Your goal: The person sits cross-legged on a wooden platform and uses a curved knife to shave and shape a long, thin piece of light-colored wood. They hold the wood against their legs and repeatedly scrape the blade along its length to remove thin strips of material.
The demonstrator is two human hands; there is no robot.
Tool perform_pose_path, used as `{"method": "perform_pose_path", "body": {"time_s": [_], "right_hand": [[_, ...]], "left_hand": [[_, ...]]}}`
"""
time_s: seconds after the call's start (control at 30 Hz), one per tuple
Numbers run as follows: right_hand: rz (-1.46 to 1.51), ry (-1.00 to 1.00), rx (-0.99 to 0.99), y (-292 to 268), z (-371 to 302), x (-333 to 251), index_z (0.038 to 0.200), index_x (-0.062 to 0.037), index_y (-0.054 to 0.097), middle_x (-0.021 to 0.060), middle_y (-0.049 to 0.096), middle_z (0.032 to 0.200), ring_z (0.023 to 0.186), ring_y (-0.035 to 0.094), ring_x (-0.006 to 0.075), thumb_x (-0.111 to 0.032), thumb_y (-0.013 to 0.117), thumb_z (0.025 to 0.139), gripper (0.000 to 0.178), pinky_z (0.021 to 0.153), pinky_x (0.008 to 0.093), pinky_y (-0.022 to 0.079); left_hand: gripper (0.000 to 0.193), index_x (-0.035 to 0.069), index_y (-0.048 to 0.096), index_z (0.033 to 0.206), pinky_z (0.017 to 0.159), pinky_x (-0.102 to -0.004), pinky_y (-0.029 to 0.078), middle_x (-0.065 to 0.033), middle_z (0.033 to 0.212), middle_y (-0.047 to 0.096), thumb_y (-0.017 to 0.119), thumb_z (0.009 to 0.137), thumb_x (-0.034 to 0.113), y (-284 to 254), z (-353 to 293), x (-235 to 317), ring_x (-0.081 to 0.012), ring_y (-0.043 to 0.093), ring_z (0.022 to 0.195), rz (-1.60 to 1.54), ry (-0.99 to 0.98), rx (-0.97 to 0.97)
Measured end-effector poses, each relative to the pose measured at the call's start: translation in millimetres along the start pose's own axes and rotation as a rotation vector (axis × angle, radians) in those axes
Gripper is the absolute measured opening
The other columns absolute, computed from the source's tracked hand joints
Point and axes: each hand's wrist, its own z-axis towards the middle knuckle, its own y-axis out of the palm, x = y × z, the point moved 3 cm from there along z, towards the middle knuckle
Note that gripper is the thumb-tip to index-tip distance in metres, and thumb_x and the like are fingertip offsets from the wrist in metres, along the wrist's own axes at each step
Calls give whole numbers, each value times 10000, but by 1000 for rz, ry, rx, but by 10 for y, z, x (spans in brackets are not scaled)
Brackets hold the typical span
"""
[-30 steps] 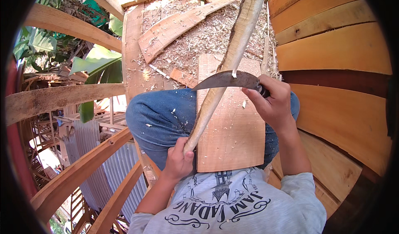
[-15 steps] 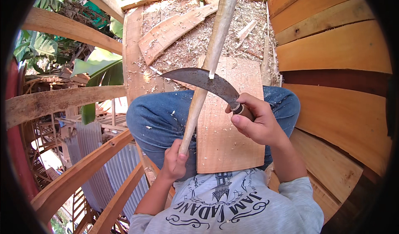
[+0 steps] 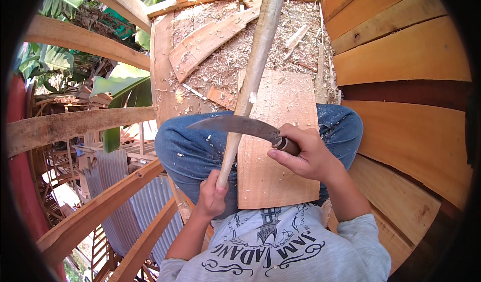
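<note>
Knife [image 3: 250, 127] crossing over stick [image 3: 258, 56], stick over lap board [image 3: 278, 174]
From left hand [image 3: 210, 197] the stick is aiming at twelve, from right hand [image 3: 308, 154] the Knife at nine; a plank [image 3: 208, 44] is lying among shavings [image 3: 288, 56] at eleven, rails [image 3: 80, 125] are running at nine, a wall [image 3: 401, 56] at two.

Dull metal blade [image 3: 235, 123]; rough, matt wooden stick [image 3: 254, 66].

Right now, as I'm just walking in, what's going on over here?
A seated person has the near end of a long wooden stick in the left grip. The right grip is closed around the handle of a curved knife. Its blade crosses above the stick; whether it touches is unclear. A flat board rests over the lap, and wood shavings lie scattered ahead.
</note>
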Motion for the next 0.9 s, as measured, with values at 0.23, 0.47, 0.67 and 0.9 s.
{"method": "perform_pose_path", "body": {"time_s": [0.23,0.47,0.67,0.9], "right_hand": [[313,139,110,-218,-38,146,899,-4,617,-25,424,531,509,358,22,-190,683,839,207,457,224,287],[214,122,-89,-262,-90,-14,890,-7,615,-15,473,559,517,382,39,-153,644,858,153,466,234,316],[-81,-33,191,-241,-85,95,886,-15,609,37,494,558,466,417,79,-110,721,786,178,447,244,350],[-77,73,-111,-107,-82,60,903,-26,613,84,530,540,464,549,198,-204,699,817,216,480,308,421]], "left_hand": [[617,13,448,801,405,-247,238,-4,532,385,355,904,613,-9,-11,-8,-80,332,441,15,-30,3],[472,-32,497,937,466,-272,373,-33,589,473,396,955,429,-59,-86,-94,-130,476,495,36,48,-87],[607,24,434,776,396,-243,231,1,524,372,358,907,611,19,9,7,-73,339,439,43,-7,5],[511,-16,483,908,450,-272,339,-31,575,453,390,939,486,-20,-38,-81,-131,449,479,89,14,-42]]}}
